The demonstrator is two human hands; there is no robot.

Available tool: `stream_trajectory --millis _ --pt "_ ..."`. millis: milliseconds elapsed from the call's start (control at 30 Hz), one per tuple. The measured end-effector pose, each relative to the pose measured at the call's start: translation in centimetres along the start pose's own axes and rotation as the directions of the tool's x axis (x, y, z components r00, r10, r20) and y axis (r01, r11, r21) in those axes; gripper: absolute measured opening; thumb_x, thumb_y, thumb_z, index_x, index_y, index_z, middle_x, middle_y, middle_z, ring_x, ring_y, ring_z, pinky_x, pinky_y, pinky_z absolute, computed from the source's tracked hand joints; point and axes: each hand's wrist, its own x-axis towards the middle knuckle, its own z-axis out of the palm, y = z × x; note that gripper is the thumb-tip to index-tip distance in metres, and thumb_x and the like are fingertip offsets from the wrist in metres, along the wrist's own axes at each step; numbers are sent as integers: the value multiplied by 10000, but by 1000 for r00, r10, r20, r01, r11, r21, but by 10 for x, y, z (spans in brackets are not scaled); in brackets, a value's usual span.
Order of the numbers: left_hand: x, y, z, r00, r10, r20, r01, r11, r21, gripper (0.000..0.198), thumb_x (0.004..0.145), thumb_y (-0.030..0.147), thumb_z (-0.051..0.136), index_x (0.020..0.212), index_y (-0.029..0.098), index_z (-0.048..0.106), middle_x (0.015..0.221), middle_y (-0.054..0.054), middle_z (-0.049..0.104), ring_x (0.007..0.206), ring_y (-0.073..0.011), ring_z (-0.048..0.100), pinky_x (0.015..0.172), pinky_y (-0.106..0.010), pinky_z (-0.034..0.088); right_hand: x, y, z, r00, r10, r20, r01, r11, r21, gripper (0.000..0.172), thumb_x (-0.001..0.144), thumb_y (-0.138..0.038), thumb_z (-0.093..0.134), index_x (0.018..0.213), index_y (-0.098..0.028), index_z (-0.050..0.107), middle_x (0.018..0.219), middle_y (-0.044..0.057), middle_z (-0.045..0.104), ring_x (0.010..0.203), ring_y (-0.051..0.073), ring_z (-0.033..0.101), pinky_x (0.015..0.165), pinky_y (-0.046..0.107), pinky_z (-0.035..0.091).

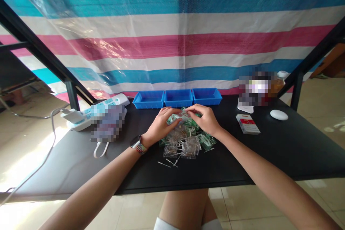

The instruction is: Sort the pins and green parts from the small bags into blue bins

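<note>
Left hand (165,120): arched over the far part of the pile, fingers bent and lying side by side, tips pointing inward. Left thumb (174,125) stands apart from the index finger, with green and clear plastic showing in the gap. Contact with the plastic is likely at the tips; cannot tell whether they grip it. A watch and patterned band (140,147) on this wrist.

Right hand (205,118): thumb and index finger nearly together, pinching at the edge of a clear plastic bag (183,115); the other fingers are curled, their tips partly hidden. The 2 hands face each other, close but apart, with the bag between them.

Clear plastic bag: at the far side of a pile of small packets (190,147), some clear, some green, on the black table (140,179). Metal pin-like pieces show in the clear packets. Loose pins (164,164) lie on the near side of the pile; 1 more lies by its right edge.

Surroundings: 3 blue trays (178,103) in a row behind the hands, before a striped sheet (151,46). Left side: power strip (118,100) with a white plug (72,115). Right side: white-and-red box (248,124), white oval object (279,115).
</note>
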Motion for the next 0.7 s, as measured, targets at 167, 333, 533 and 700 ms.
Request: stream_trajectory --millis 167,333,533,700 --pt "-3 0 2 994 -95 -50 85 980 -178 211 988 411 699 1088 235 759 1044 -64 810 1005 -237 758 948 -375 583 -3 -7 8 993 110 47 -116 982 147 180 905 -305 751 1050 -209 798 984 67 821 881 240 781 821 368 623" --pt "1 5 0 970 -237 -44 202 899 -390 400 941 444 768 1250 208 673 904 -38 810 956 -240 793 950 -383 602 -2 -17 8 989 143 30 -146 980 132 87 874 -293 771 881 -207 780 863 51 807 806 231 760 772 355 603" --pt "4 5 3 966 -260 -8 220 834 -506 409 904 467 815 1180 190 694 956 -72 804 973 -245 776 966 -394 593 -1 -12 7 975 222 -4 -215 947 239 135 844 -326 789 856 -197 751 812 43 786 770 217 739 745 344 584" --pt "2 4 5 971 -239 12 214 843 -494 275 906 444 816 1004 197 749 989 -73 794 972 -241 746 927 -371 578 -3 -17 8 974 219 64 -228 931 284 169 847 -320 794 964 -201 774 881 40 791 810 207 725 756 333 562"
